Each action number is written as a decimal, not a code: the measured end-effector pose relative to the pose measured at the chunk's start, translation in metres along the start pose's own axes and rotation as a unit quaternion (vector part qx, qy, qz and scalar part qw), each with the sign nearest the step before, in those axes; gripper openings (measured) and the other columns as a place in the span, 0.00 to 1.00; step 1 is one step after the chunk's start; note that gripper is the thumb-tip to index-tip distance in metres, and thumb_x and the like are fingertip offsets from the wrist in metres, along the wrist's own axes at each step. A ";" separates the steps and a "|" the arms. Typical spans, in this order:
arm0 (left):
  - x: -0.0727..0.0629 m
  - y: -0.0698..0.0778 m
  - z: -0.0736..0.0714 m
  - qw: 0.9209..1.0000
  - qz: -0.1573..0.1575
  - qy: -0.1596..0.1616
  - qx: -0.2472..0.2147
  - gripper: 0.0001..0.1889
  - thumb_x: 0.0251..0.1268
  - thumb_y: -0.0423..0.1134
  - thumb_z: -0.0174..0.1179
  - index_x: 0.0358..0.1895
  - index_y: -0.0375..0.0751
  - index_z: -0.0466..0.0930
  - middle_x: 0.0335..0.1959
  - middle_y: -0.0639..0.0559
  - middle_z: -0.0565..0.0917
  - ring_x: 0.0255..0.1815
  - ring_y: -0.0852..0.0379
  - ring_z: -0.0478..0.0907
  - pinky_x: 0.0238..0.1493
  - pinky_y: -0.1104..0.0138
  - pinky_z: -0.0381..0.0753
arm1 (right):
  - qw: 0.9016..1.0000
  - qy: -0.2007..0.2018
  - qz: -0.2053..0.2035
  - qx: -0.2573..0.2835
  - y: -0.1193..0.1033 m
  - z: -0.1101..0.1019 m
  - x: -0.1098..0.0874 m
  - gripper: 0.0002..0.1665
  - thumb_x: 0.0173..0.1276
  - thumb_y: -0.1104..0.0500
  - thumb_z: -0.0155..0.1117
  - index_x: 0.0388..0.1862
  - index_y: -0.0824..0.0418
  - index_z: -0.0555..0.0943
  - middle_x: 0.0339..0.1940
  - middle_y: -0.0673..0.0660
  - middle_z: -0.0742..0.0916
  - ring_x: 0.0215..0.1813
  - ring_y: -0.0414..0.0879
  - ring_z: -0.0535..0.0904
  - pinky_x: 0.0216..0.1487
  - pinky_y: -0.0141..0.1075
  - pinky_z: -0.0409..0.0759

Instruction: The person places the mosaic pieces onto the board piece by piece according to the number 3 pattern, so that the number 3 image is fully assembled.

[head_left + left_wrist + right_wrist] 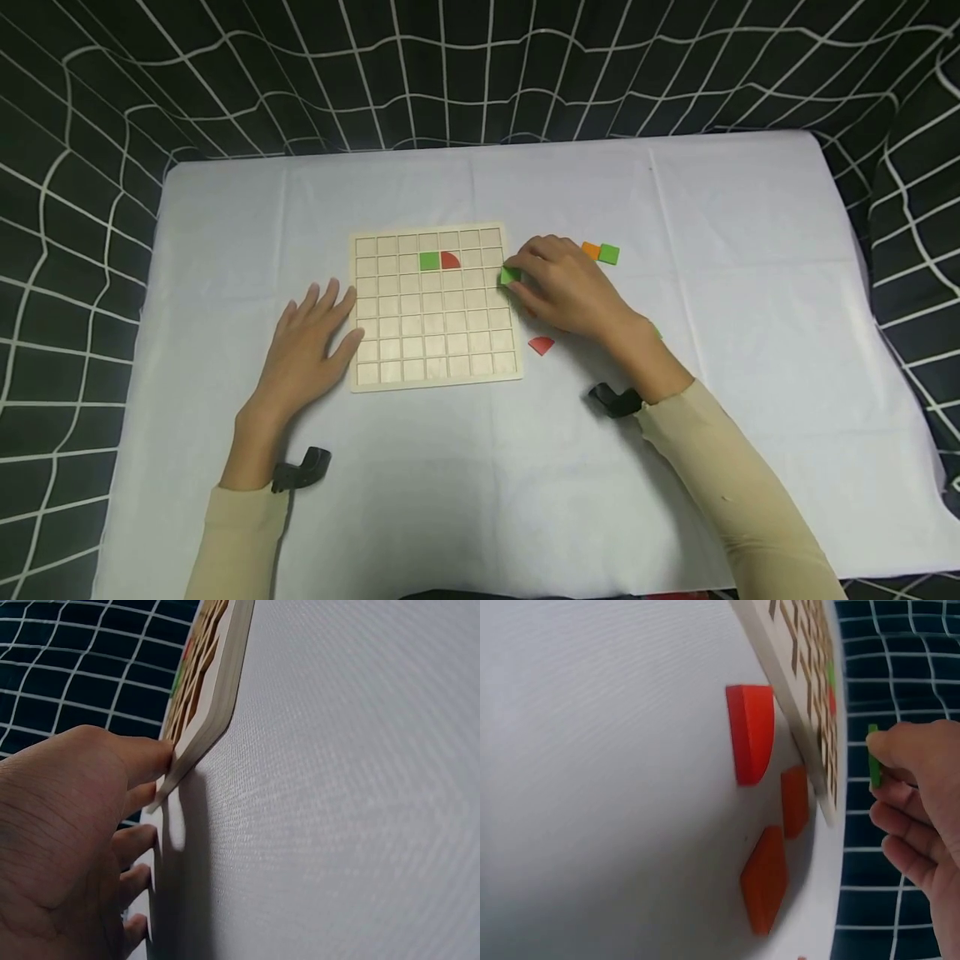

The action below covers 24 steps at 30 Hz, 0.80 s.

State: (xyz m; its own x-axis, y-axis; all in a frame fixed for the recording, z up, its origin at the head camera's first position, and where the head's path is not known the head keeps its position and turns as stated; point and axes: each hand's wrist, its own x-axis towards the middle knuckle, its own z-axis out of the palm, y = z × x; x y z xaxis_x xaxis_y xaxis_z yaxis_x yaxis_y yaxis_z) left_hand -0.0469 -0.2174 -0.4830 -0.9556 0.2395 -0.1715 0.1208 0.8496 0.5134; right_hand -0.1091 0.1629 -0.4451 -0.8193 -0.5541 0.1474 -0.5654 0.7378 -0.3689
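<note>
A pale wooden grid board [435,385] lies on the white-covered table. In its second row from the far side sit a green square tile [429,262] and, in the cell to its right, a red quarter-circle tile [449,260]. My left hand [303,358] rests at the board's left edge, fingers spread, with the thumb and index finger touching the rim [217,712]. My right hand [566,287] pinches another green square tile [509,276] between thumb and fingers, at the board's right edge. The right wrist view shows this green tile [874,756] edge-on, raised off the table.
Right of the board lies a loose red quarter-circle tile [541,344]. Beyond my right hand an orange tile [591,250] touches a green tile [609,254]. A green piece [658,332] peeks out by my right wrist. White netting [487,75] surrounds the table's far side and both ends.
</note>
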 end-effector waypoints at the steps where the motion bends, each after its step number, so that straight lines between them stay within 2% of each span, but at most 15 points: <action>1: 0.001 0.001 0.000 1.000 0.000 0.000 0.000 0.34 0.83 0.54 0.52 0.84 0.47 0.61 0.87 0.43 0.56 0.91 0.38 0.46 0.88 0.39 0.39 | 1.000 -0.003 0.000 0.002 -0.001 0.000 0.001 0.14 0.76 0.56 0.67 0.54 0.63 0.88 0.49 0.60 0.88 0.59 0.58 0.83 0.69 0.52 0.78; 10: 0.004 0.005 0.002 1.000 0.006 0.004 -0.001 0.34 0.83 0.53 0.52 0.84 0.47 0.61 0.87 0.42 0.56 0.90 0.37 0.46 0.88 0.38 0.40 | 0.999 -0.028 -0.016 0.012 -0.009 0.003 0.016 0.14 0.76 0.57 0.68 0.54 0.63 0.88 0.50 0.59 0.88 0.60 0.57 0.83 0.72 0.49 0.76; 17: -0.003 0.003 0.000 1.000 -0.004 0.003 -0.001 0.33 0.82 0.52 0.52 0.84 0.46 0.61 0.87 0.41 0.57 0.90 0.36 0.47 0.88 0.38 0.40 | 0.997 -0.050 -0.045 0.022 -0.022 0.019 0.029 0.13 0.77 0.57 0.67 0.53 0.62 0.88 0.48 0.57 0.89 0.54 0.54 0.83 0.67 0.48 0.79; 24: 0.000 0.004 0.000 1.000 0.005 0.000 -0.007 0.33 0.82 0.53 0.52 0.84 0.45 0.62 0.87 0.41 0.57 0.90 0.36 0.47 0.88 0.37 0.41 | 0.997 -0.051 -0.025 0.051 -0.031 0.023 0.037 0.14 0.76 0.57 0.66 0.54 0.62 0.88 0.47 0.57 0.88 0.51 0.53 0.82 0.65 0.47 0.79</action>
State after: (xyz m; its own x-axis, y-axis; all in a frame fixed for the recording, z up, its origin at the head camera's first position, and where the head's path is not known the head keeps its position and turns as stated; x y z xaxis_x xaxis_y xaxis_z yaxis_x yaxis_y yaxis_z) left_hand -0.0460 -0.2141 -0.4807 -0.9543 0.2482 -0.1662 0.1267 0.8403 0.5271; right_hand -0.1199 0.1110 -0.4492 -0.7738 -0.6289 0.0757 -0.5879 0.6687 -0.4552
